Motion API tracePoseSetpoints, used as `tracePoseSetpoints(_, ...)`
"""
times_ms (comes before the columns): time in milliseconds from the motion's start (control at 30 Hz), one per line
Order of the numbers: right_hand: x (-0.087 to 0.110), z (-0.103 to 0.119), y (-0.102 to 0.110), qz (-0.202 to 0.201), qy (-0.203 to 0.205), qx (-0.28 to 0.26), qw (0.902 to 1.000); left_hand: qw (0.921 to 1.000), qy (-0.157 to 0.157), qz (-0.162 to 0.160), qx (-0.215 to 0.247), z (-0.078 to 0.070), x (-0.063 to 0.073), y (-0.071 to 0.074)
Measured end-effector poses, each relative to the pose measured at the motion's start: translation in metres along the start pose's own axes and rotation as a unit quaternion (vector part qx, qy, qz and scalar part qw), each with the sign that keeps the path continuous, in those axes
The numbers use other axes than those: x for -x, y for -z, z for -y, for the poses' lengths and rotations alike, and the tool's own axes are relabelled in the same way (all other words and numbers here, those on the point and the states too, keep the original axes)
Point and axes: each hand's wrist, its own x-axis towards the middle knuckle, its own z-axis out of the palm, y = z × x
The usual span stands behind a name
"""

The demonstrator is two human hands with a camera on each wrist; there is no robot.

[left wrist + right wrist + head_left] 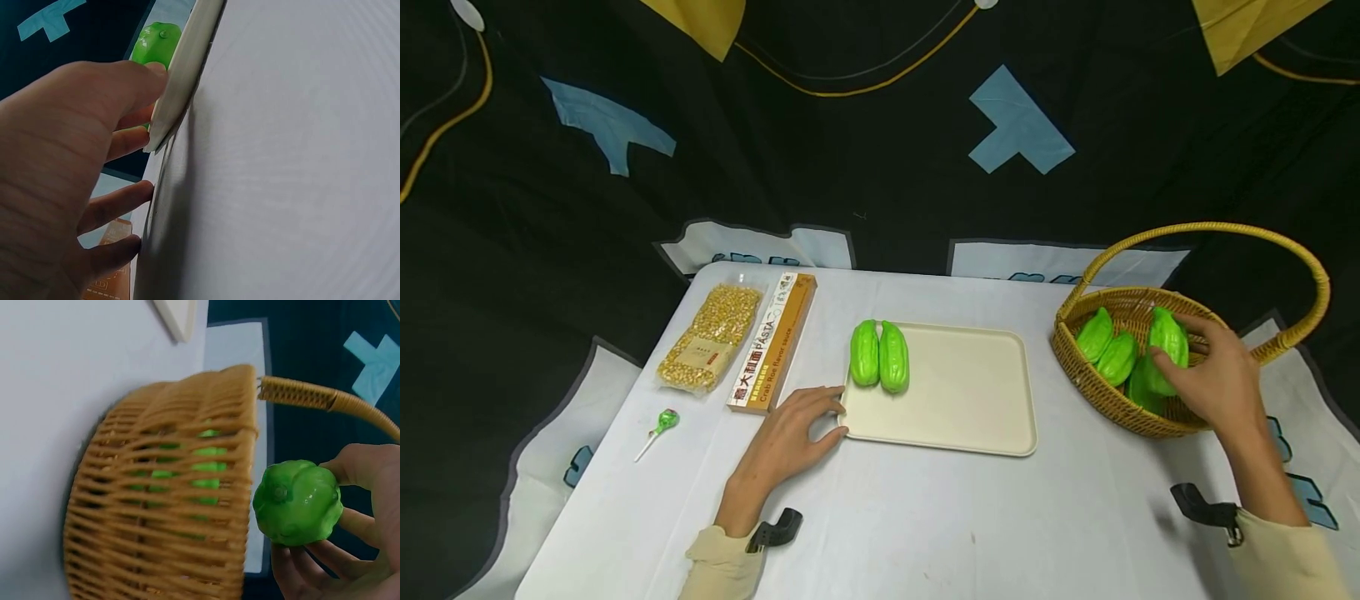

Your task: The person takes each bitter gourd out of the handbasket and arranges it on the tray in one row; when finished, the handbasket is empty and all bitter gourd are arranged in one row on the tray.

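Note:
My right hand (1221,379) grips a glossy, ridged green bitter melon (1168,346) at the wicker basket (1078,379). In the right wrist view this bitter melon (297,503) shows end-on beside the basket's rim, between thumb and fingers. Several more bitter melons (1118,358) lie inside the basket, partly hidden by its wall. My left hand (793,433) touches the left edge of a cream tray (962,387), thumb and fingers spread along the rim. Two bitter melons (893,358) lie side by side at the tray's left end.
Left of the tray lie a pasta box (772,343), a clear bag of yellow kernels (711,337) and a green lollipop (658,432). The basket's tall handle (1195,227) arches over it. A black curtain (887,183) hangs behind the white table (925,525).

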Motion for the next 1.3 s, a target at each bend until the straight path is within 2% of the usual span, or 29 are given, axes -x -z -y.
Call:
tracePoseSetpoints(200, 0.007, 0.017, -0.002, -0.012, 0.012, -0.010, 0.9998, 1.0000, 0.000, -0.004, 0.001, 0.000, 0.001, 0.001)
tracePoseSetpoints(400, 0.014, 0.028, -0.007, -0.003, 0.006, -0.011, 0.9999, 1.0000, -0.001, -0.001, 0.001, 0.001, 0.001, 0.000)
tracePoseSetpoints(800, 0.024, 0.050, -0.026, -0.002, 0.026, -0.048, 0.9985, 1.0000, 0.001, -0.001, 0.005, 0.001, 0.002, 0.002)
tracePoseSetpoints(1300, 0.031, 0.080, -0.059, 0.001, 0.092, -0.100, 0.9907, 1.0000, 0.000, 0.001, 0.002, 0.001, 0.000, 0.000)
